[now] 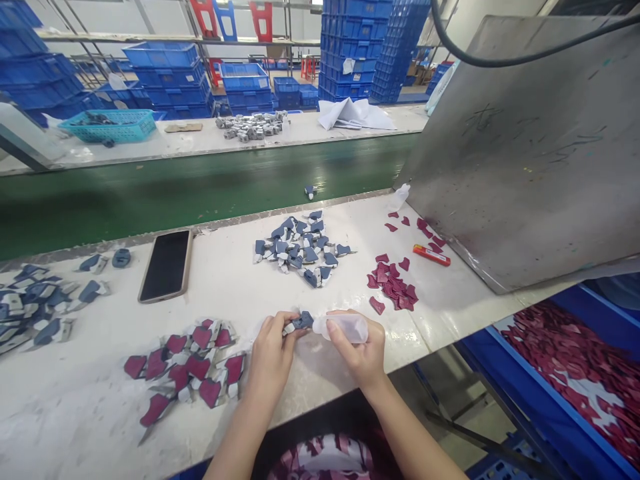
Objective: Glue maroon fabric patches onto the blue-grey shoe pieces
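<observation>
Between the fingers of my left hand (274,347) is a small blue-grey and white plastic part (302,321). My right hand (364,347) is wrapped round a translucent squeeze bottle (349,329), tilted sideways with its nozzle end at the part; whether they touch I cannot tell. Beyond my hands lies a pile of similar blue-and-white parts (295,247). Right of it is a heap of flat maroon pieces (395,287). Left of my left hand, several parts with maroon tops (197,367) lie in a loose group.
A phone (166,265) lies left, near more blue-grey parts (35,300). An orange-red tube (431,255) rests by a leaning metal panel (525,147). Behind runs a green belt (210,180) carrying one part (311,192). A blue crate (550,393) of maroon pieces stands lower right.
</observation>
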Action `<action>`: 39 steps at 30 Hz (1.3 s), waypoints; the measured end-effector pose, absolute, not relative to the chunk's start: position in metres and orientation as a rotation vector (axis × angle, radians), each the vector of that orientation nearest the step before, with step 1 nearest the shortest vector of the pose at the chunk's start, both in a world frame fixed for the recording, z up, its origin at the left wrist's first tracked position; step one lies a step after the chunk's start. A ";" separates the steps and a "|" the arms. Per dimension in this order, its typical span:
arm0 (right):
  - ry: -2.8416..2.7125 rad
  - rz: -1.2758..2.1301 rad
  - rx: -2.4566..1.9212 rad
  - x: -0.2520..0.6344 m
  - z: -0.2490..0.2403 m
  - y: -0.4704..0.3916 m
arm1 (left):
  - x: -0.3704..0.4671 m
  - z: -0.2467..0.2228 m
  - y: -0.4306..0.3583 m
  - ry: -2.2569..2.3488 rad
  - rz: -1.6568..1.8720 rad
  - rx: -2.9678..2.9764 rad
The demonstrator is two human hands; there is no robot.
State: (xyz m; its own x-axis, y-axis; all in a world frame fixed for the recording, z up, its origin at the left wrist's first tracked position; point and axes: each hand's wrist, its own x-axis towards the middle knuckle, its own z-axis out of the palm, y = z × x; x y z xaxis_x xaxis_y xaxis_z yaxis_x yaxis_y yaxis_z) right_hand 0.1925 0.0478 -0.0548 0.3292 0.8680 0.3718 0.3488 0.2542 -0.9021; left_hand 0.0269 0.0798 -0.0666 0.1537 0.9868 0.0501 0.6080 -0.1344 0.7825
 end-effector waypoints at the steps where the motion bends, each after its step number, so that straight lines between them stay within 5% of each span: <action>1: -1.240 0.519 -1.331 0.193 -0.055 0.048 | 0.027 -0.067 0.080 1.521 0.791 1.819; 18: -0.874 0.601 -1.340 0.201 -0.067 0.045 | 0.025 -0.068 0.077 1.534 0.760 1.891; 24: -0.953 0.617 -1.283 0.206 -0.063 0.052 | -0.001 -0.037 0.085 1.479 0.610 2.106; 33: -1.146 0.769 -1.364 0.195 -0.067 0.058 | 0.015 0.023 0.269 1.810 0.503 2.237; 39: -1.257 0.158 -1.605 0.242 -0.065 0.041 | 0.056 0.003 0.376 1.991 0.395 2.235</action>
